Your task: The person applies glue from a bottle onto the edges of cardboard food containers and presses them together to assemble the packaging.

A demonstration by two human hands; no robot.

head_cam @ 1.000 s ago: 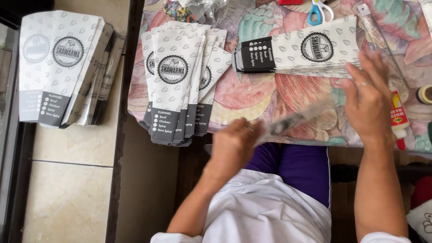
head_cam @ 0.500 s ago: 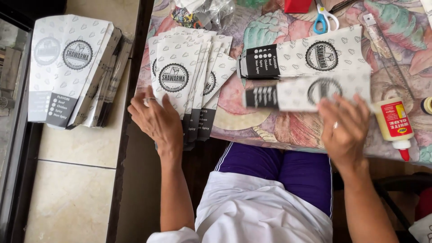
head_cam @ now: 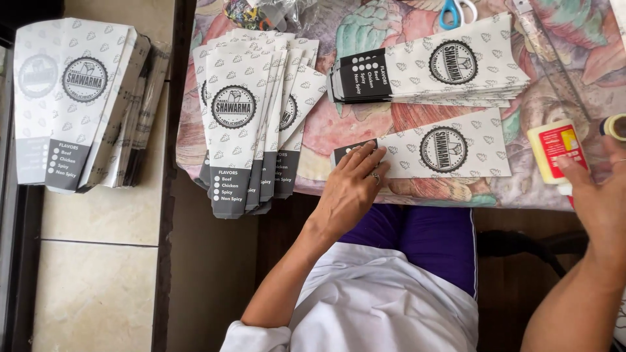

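Left hand (head_cam: 352, 189) moved onto paper sleeve (head_cam: 443, 151), flat open; right hand (head_cam: 596, 195) grips glue bottle (head_cam: 553, 148)

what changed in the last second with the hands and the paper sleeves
The left hand left the fanned stack and now presses the dark end of the single sleeve. The right hand let go of that sleeve and moved right to the glue bottle. Both stacks on the table and the floor pile stayed put.
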